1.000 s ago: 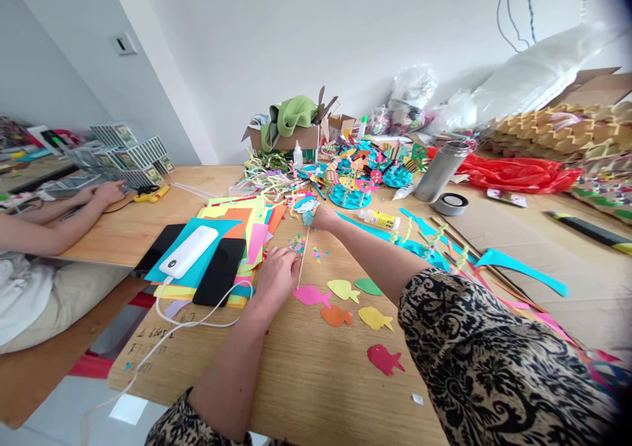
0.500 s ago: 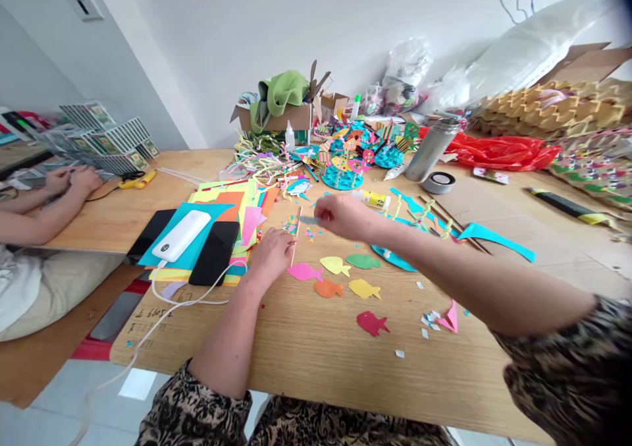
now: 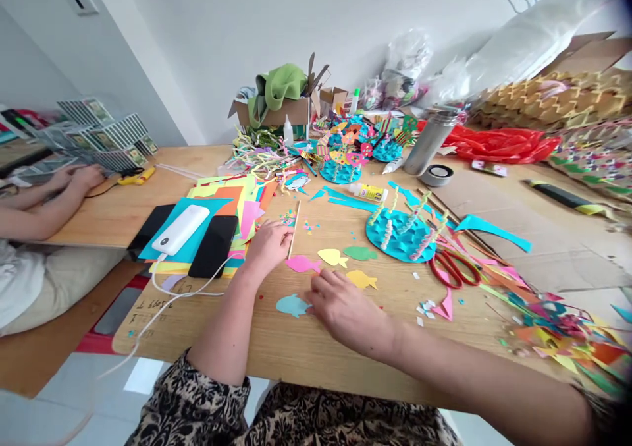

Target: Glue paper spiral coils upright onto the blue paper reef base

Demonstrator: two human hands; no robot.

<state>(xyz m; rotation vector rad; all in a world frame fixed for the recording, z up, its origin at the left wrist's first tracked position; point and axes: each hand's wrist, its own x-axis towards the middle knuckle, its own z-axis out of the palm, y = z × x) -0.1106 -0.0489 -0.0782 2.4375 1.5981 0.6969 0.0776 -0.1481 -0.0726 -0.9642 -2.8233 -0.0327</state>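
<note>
My left hand (image 3: pixel 270 245) is closed at the edge of a thin wooden stick (image 3: pixel 297 215), fingertips pinched against it. My right hand (image 3: pixel 345 311) has its fingers closed at the tail of a light blue paper fish (image 3: pixel 292 305), low over the table or on it; I cannot tell which. Around the hands lie a pink paper fish (image 3: pixel 302 263), a yellow one (image 3: pixel 332 257), a green one (image 3: pixel 360 253) and an orange-yellow one (image 3: pixel 362 278). Tiny coloured paper bits (image 3: pixel 288 218) are scattered beside the stick. My right hand covers other cutouts.
Red-handled scissors (image 3: pixel 455 268) lie by a blue disc with twisted stems (image 3: pixel 401 235). A glue bottle (image 3: pixel 368 192) and steel flask (image 3: pixel 430 143) stand farther back. On the left, a phone (image 3: pixel 214 246) and power bank (image 3: pixel 180 228) rest on coloured paper; another person's hands (image 3: pixel 81 179) are beyond.
My right hand has come down and nearer from the far end of the stick, carrying the light blue fish. The disc and scissors are now uncovered. My left hand stays at the stick.
</note>
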